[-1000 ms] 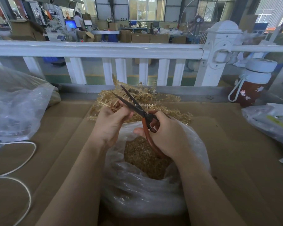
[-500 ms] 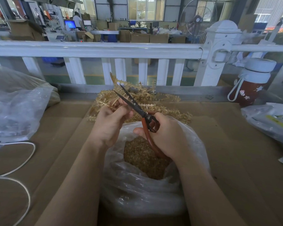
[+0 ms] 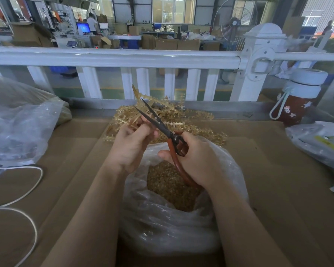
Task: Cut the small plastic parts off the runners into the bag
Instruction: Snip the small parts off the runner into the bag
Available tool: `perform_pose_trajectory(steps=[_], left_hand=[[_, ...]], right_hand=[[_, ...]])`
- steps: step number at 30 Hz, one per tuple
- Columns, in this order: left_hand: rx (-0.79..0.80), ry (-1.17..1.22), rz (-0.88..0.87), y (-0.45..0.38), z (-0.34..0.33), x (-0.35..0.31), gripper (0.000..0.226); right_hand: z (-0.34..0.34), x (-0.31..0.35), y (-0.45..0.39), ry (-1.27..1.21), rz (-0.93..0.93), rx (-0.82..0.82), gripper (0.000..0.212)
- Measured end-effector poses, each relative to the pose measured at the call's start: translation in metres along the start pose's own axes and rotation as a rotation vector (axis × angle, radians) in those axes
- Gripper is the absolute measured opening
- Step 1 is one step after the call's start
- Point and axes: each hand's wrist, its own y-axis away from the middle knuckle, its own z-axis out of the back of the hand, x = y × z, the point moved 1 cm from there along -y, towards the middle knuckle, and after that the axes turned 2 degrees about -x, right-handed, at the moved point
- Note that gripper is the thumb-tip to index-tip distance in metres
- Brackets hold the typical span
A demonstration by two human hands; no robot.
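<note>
Amber plastic runner, thin and comb-like with short teeth along a spine, held up by the left hand; fingers curled round its lower end, pinching it just above the open mouth of the bag. Position looks deliberate: cut pieces should drop straight in. Right hand closed round the red-brown loop handles of the scissors, thumb on the near side; dark narrow blades stand slightly apart, angled up and left across the runner beside the left fingers. Whether a part sits between the blades is too small to tell. Bag is thin clear film, crinkled, slumped on the tabletop, which is covered in flat brown cardboard; inside, a deep mass of small golden-brown parts, granular in texture. Behind the hands, a tangled pile of runners lies within easy reach, presumably the supply yet to be trimmed. Much already cut, judging by the bag's fill, much left. Left edge: another clear bag, a white cord looping over the cardboard. Right: capped bottle near a white railing.
</note>
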Motion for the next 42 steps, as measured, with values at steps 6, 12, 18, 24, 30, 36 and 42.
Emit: perform_pose_trajectory(steps=[6,12,18,24,30,36,42], left_hand=[[0.016,-0.003,-0.009,0.0015,-0.0001,-0.0006,0.040],[-0.030,-0.007,-0.025,0.0025,-0.0010,-0.0019,0.023],[-0.031,-0.057,-0.053,0.0030,-0.0025,-0.0046,0.024],[-0.031,-0.161,-0.093,0.0013,0.0007,-0.0023,0.026],[-0.003,-0.155,-0.100,0.0012,0.0015,-0.0020,0.028],[0.007,-0.074,-0.070,0.0026,-0.0004,-0.0045,0.010],[0.014,-0.086,-0.077,0.0026,-0.0007,-0.0041,0.023]], right_hand=[[0.0017,0.0018,0.0007,0.002,-0.001,-0.020,0.084],[0.0029,0.0025,0.0009,0.015,-0.008,-0.027,0.076],[0.0066,0.0048,0.0014,0.062,0.015,-0.059,0.082],[0.0079,0.0043,0.0022,0.128,0.047,-0.133,0.064],[0.0061,0.0035,0.0016,0.111,0.055,-0.127,0.074],[0.0063,0.0046,0.0021,0.065,0.038,-0.075,0.084],[0.0064,0.0046,0.0025,0.028,0.001,-0.040,0.070]])
